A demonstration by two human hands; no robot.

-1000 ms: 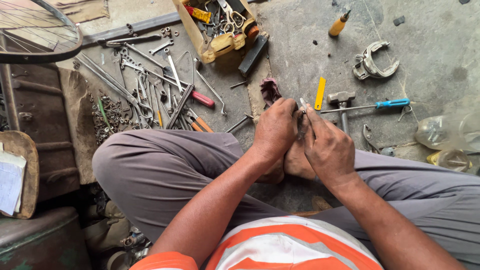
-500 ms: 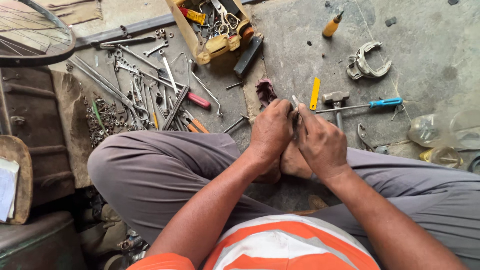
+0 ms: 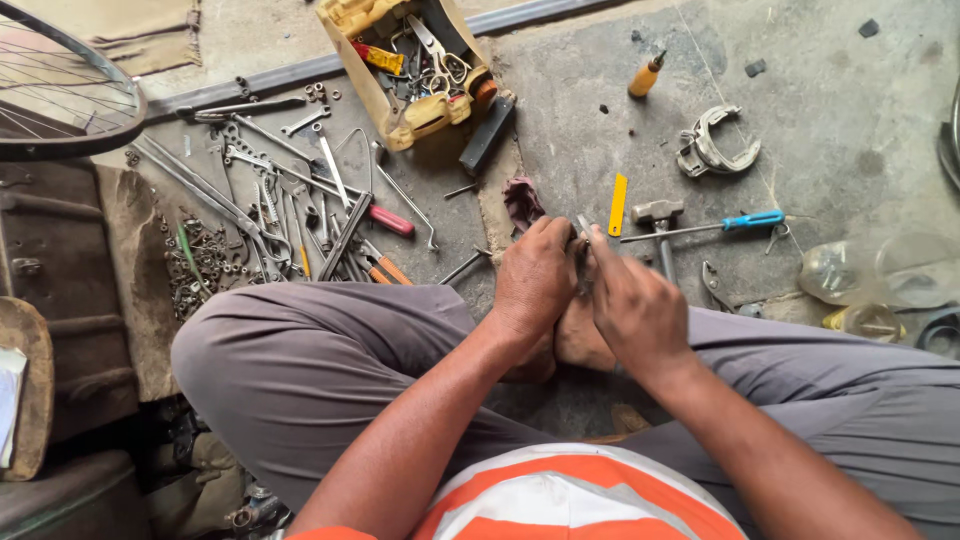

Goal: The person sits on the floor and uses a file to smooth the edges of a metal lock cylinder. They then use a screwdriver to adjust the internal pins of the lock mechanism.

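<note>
Orange and white cloth of the person's shirt (image 3: 560, 500) fills the bottom edge, with grey trousers (image 3: 300, 370) spread over crossed legs on the concrete floor (image 3: 820, 60). Above the knees, the left hand (image 3: 535, 285) and right hand (image 3: 635, 305) meet, both curled tight around a small metal part (image 3: 583, 232); only its tip shows between the fingers, so its kind cannot be told. Just beyond the hands lie a dark red rag (image 3: 522, 203), a yellow strip (image 3: 618, 204), a hammer (image 3: 660, 222) and a blue-handled screwdriver (image 3: 715, 226). Left of these, wrenches (image 3: 270, 195) and a red-handled tool (image 3: 385, 218) are scattered. Farther off stand a yellow tool tray (image 3: 362, 80), a grey clamp (image 3: 712, 145) and a bicycle wheel (image 3: 75, 100).
</note>
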